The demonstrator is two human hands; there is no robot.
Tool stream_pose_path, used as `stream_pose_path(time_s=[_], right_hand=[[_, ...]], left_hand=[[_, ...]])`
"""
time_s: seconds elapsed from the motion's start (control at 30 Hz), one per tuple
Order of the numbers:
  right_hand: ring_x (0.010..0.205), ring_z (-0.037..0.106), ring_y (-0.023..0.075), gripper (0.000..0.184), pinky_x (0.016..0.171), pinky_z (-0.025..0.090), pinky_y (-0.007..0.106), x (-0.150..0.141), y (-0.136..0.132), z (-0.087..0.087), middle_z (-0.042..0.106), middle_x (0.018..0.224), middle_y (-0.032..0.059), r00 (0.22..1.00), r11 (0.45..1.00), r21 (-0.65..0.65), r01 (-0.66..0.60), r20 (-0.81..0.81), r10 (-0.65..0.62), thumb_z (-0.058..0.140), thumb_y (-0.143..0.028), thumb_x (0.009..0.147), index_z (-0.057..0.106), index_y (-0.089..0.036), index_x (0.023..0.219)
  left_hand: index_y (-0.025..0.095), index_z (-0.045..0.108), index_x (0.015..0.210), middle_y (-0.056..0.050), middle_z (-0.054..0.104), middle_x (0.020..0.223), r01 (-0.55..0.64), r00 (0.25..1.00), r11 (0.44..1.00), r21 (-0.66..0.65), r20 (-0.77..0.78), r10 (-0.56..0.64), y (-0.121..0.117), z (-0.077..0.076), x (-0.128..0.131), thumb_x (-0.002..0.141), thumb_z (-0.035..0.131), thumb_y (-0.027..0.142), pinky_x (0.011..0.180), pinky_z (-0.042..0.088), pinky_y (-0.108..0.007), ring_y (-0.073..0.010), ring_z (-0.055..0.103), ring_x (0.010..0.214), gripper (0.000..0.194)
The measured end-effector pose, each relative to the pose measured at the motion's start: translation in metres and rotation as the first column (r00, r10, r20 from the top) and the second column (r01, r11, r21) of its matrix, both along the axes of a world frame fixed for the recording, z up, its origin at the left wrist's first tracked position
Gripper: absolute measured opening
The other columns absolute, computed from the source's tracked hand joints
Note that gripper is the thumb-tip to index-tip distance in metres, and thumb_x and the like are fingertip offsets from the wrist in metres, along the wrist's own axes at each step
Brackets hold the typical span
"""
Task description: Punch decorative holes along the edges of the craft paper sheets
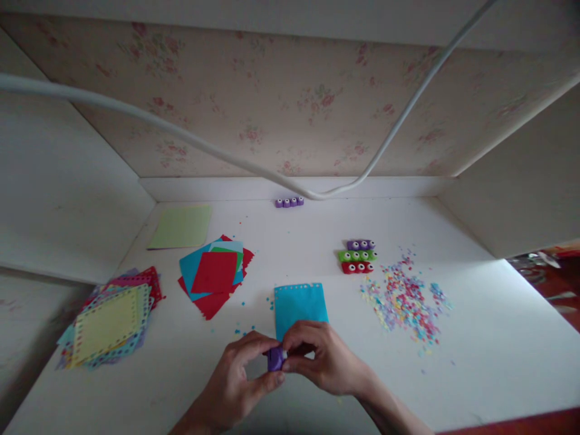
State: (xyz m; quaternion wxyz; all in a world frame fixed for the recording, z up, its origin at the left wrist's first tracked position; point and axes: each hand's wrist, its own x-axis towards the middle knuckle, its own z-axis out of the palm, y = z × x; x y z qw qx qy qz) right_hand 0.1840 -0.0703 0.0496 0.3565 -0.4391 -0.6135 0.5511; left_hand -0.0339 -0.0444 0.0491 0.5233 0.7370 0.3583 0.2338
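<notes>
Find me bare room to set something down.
Bare table: back right, behind the confetti and right of the far purple punches; also between the confetti and right edge. Crowded: the left, with punched sheets, a red-topped paper pile and a pale green sheet; and front middle, with the blue sheet, left hand and right hand.

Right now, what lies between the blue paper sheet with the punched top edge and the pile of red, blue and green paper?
In the head view, a few small blue paper dots lie scattered on the white tabletop there.

A white cable (226, 155) (sagging mid-span) hangs before floral wallpaper (281, 96).
</notes>
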Motion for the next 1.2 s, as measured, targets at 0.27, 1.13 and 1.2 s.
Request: stream_pose_path(time_s=[0.27,1.13,1.2], right_hand=[[0.078,0.066,0.0129,0.018,0.071,0.055,0.024,0.008,0.007,0.007,0.071,0.090,0.0036,0.999,0.999,0.038,0.006,0.043,-0.008,0.067,-0.036,0.091,0.072,-0.019,0.095],[0.139,0.041,0.0352,0.055,0.113,0.035,0.060,0.039,-0.003,-0.072,0.047,0.149,0.0165,0.462,0.861,0.477,0.176,0.732,-0.500,0.055,-0.045,0.096,0.049,-0.019,0.144],[0.138,0.043,0.0351,0.052,0.112,0.036,0.060,0.041,-0.002,-0.072,0.049,0.148,0.0162,0.468,0.856,0.485,0.178,0.724,-0.507,0.055,-0.045,0.096,0.051,-0.020,0.142]], left_hand=[[0.023,0.069,0.109,-0.005,0.069,0.100,-0.012,0.999,0.990,0.141,-0.046,0.019,0.009,0.001,0.003,0.082,0.075,0.025,0.086,0.055,-0.030,-0.0195,0.065,0.096,0.028],[0.027,0.056,0.136,-0.009,0.058,0.136,-0.003,0.877,0.755,0.656,-0.361,0.317,0.017,-0.058,-0.020,0.099,0.050,0.025,0.103,0.045,-0.044,-0.0251,0.054,0.120,0.038],[0.026,0.056,0.136,-0.009,0.061,0.132,-0.014,0.878,0.764,0.645,-0.358,0.318,0.018,-0.057,-0.021,0.098,0.051,0.026,0.102,0.045,-0.043,-0.0250,0.056,0.118,0.038]])
